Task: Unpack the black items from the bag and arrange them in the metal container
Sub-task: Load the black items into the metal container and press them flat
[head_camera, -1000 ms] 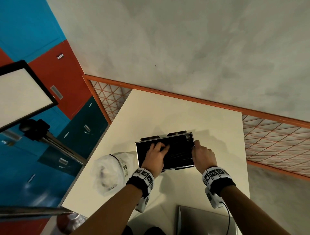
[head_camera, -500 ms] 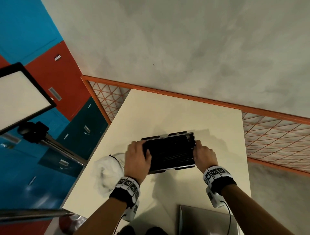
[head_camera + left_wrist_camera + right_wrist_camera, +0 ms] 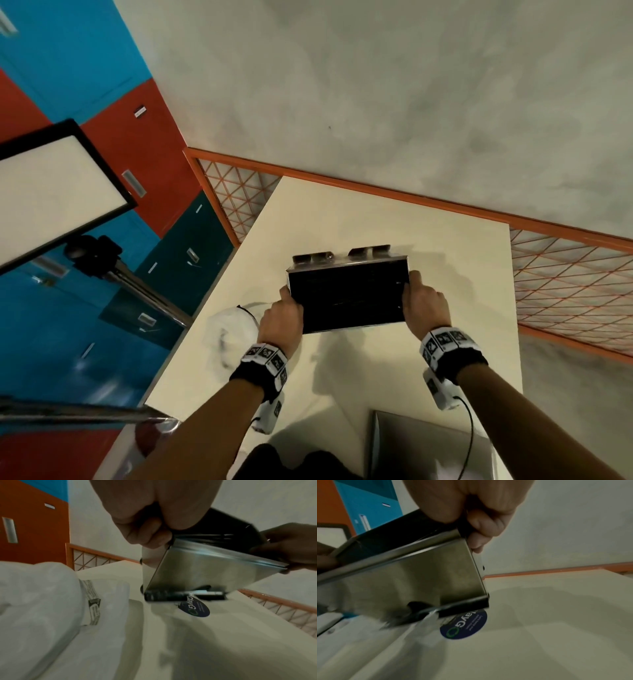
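Note:
A rectangular metal container is held tilted over the cream table, its open top turned toward me. Black items fill it edge to edge. My left hand grips its left end, fingers curled over the rim, and my right hand grips the right end the same way. From the left wrist view the steel wall shows from below, with a round dark blue sticker hanging at its lower edge. The white bag lies crumpled just left of my left hand.
A grey flat object lies at the table's near edge, below my right forearm. An orange mesh fence runs behind and right of the table. A light panel on a stand rises at the left.
My left hand left the black items inside the container and took hold of its left end. Both hands have since tipped the container up off the table toward me.

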